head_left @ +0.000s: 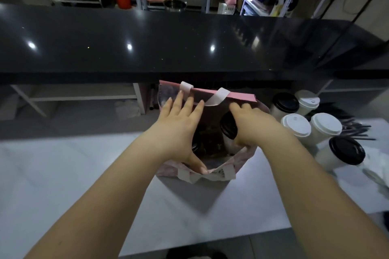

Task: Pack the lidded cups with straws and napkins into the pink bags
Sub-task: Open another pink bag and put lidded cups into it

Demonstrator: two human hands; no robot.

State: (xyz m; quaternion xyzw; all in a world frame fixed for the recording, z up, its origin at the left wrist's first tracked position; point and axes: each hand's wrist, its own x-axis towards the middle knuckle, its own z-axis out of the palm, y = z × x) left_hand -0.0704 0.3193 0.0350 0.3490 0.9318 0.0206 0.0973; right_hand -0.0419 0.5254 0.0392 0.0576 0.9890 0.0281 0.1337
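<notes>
The pink bag (242,96) stands open near the far edge of the white surface (84,174). The left hand (179,130) is spread flat, its straight fingers on the far rim and its thumb on the near one. The right hand (250,126) is curled beside a black-lidded cup (227,127) inside the bag; I cannot tell whether it grips the cup or the bag wall. A second dark lid (195,143) shows beneath the left hand. Five cups (296,125), black straws (355,130) and what look like napkins (376,169) wait toward the right edge, so I'd judge most of the packing is left.
</notes>
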